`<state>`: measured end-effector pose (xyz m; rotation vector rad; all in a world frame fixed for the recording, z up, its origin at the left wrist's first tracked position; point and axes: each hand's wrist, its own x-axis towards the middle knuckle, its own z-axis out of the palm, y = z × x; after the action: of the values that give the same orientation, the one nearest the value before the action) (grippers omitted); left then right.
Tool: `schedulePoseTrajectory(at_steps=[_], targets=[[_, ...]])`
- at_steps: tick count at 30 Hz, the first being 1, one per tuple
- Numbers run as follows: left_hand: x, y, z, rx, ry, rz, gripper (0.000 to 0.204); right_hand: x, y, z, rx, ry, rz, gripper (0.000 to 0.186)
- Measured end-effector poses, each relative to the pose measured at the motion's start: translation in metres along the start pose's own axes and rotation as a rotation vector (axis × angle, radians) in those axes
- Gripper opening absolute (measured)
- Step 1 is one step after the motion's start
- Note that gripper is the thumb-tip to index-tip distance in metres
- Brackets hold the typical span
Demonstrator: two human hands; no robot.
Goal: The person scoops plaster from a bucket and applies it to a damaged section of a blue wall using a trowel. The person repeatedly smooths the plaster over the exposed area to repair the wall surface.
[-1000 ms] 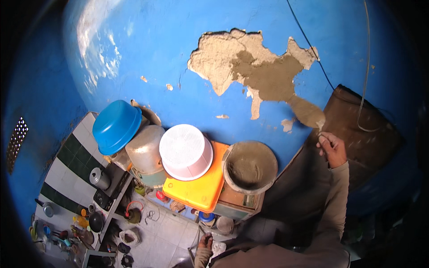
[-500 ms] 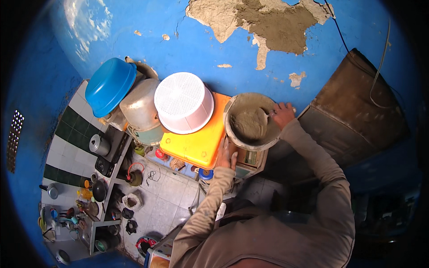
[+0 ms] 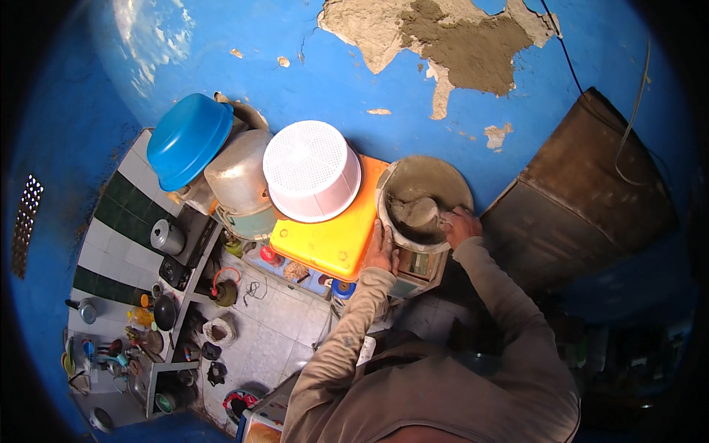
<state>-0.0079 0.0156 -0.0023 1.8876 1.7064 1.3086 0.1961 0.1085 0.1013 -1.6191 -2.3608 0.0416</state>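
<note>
- Your right hand [image 3: 459, 224] reaches over the near rim into the mortar pan [image 3: 424, 203]; its fingers [image 3: 447, 218] are curled at the lump of grey mortar [image 3: 415, 210] inside, but whether they hold a tool or the mortar itself cannot be told.
- Your left hand [image 3: 381, 251] lies flat against the pan's outer left wall, fingers spread and open, closing around nothing.
- The mortar pan is round, grey and caked, and rests on a small box-like stand [image 3: 417, 267] just below it.
- Touching the pan's left side is an orange plastic crate [image 3: 332, 238], with a white perforated basket [image 3: 312, 171] upside down on top of it.
- Left of the basket sits an upturned metal pot [image 3: 238, 172], and beyond that a blue plastic basin [image 3: 188, 139], tilted.
- Above the pan, the blue wall [image 3: 332, 74] has a broken patch of bare plaster [image 3: 443, 37], partly filled with darker grey mortar.
- To the right a brown wooden board [image 3: 583, 192] leans against the wall.
- Far below on the left, shelves [image 3: 140, 325] hold kitchen utensils over a tiled floor [image 3: 281, 317].
</note>
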Motion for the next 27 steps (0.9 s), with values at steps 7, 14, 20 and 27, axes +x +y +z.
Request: schedulePoseTrajectory(at_steps=[7,14,20,27], targets=[[0.003,0.007,-0.022,0.051,0.0,0.113,0.064,-0.01,0.031,-0.003,0.484,0.139,0.122,0.028],[0.004,0.001,-0.022,0.015,-0.02,0.104,0.068,-0.043,0.057,0.011,0.926,0.299,0.169,0.031],[0.0,-0.003,-0.022,0.04,-0.016,0.125,0.067,-0.043,0.054,0.014,0.941,0.369,0.207,0.034],[0.001,0.007,-0.029,-0.046,-0.052,0.103,0.069,-0.043,0.071,0.01,0.97,0.396,0.18,0.037]])
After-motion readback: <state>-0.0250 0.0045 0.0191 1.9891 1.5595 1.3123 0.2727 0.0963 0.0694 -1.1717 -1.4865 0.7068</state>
